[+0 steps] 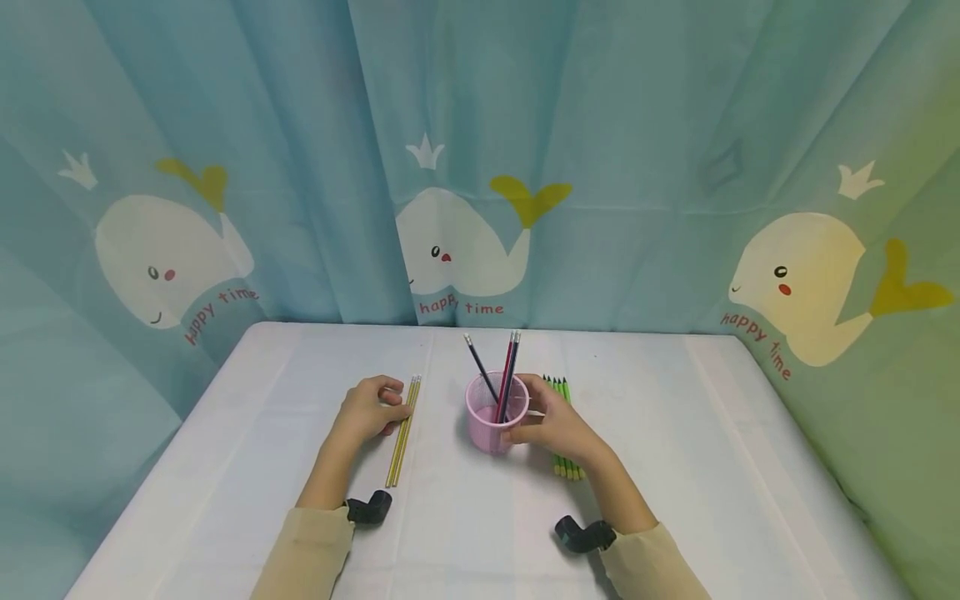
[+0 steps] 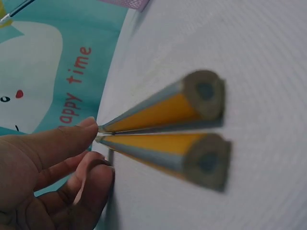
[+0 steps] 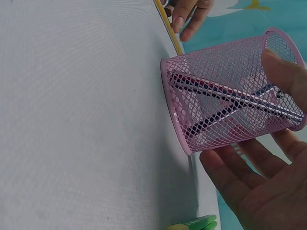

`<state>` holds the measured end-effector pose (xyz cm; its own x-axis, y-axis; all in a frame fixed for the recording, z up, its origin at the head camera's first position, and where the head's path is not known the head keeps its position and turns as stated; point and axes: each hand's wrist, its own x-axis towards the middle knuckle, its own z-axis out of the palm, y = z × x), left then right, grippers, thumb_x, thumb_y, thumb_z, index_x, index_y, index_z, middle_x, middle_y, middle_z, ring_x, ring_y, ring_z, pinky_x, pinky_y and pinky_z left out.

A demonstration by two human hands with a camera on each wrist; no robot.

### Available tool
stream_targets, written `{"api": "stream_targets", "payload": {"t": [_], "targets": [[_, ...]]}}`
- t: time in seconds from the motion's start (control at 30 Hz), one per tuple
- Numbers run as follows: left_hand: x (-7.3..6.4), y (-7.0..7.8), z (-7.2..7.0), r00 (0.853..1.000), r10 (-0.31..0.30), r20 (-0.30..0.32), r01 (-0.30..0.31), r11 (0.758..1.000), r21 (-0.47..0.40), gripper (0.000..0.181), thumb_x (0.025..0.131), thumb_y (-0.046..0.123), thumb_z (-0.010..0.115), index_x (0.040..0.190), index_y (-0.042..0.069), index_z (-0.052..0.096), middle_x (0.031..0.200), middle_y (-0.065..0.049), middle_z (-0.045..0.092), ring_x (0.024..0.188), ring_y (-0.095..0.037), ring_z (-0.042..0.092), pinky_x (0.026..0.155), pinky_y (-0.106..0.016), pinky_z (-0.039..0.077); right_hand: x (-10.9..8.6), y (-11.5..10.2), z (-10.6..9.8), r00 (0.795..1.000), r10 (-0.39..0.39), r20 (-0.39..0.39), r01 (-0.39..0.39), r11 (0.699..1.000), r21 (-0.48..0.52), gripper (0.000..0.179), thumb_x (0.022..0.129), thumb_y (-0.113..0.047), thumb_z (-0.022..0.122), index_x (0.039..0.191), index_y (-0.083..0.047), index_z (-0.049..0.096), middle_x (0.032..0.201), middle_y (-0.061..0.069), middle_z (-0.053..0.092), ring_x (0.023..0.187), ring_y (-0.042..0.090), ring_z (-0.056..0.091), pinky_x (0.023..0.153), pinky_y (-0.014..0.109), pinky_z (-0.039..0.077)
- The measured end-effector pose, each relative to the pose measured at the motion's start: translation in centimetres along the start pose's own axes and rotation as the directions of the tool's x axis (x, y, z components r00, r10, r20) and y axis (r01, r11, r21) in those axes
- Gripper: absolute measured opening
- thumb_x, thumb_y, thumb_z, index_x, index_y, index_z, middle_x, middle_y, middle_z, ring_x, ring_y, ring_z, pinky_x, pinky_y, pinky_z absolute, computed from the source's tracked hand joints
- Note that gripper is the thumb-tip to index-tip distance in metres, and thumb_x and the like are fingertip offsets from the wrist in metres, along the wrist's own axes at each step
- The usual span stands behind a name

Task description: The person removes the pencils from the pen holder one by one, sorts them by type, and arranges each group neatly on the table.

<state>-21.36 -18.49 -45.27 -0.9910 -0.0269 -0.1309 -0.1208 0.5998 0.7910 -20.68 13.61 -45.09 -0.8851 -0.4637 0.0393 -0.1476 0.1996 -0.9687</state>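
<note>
I see a pink cup (image 1: 483, 435) of open mesh with smooth round rims, upright near the middle of the table (image 1: 465, 533); slim dark and red pencils (image 1: 480, 362) lean inside it. Two yellow pencils (image 1: 399, 442), striped in grey and flat-ended towards me, lie close together on the pale cloth. My right hand (image 1: 555, 421) has its grip curved around the cup's side, thumb near the rim, green pencils (image 1: 567, 467) just beside it. My left hand (image 1: 371, 408) is loosely bent, grip partly open, thumb seemingly touching the yellow pair.
</note>
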Motion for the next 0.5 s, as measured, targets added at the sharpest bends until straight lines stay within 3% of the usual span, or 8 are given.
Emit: {"api": "stream_targets", "payload": {"t": [0.23, 0.5], "targets": [[-0.3, 0.9, -0.4, 0.999, 0.011, -0.031, -0.010, 0.999, 0.036, 0.044, 0.085, 0.015, 0.079, 0.125, 0.004, 0.064, 0.103, -0.010, 0.071, 0.069, -0.016, 0.065, 0.060, -0.027, 0.055, 0.0, 0.3, 0.1, 1.000, -0.002, 0.002, 0.002, 1.000, -0.005, 0.080, 0.072, -0.005, 0.086, 0.141, -0.010, 0.047, 0.135, 0.011, 0.057, 0.123, 0.030, 0.058, 0.102, 0.039, 0.053], [-1.3, 3.2, -1.1, 0.988, 0.149, -0.027, -0.150, 0.987, -0.051, 0.040, 0.091, 0.014, 0.073, 0.128, 0.005, 0.062, 0.108, -0.013, 0.070, 0.077, -0.025, 0.072, 0.060, -0.030, 0.058, 0.1, 0.2, -0.1, 1.000, 0.002, 0.006, -0.002, 1.000, -0.005, 0.080, 0.072, -0.004, 0.086, 0.141, -0.012, 0.047, 0.138, 0.012, 0.055, 0.125, 0.033, 0.056, 0.104, 0.042, 0.051]]}}
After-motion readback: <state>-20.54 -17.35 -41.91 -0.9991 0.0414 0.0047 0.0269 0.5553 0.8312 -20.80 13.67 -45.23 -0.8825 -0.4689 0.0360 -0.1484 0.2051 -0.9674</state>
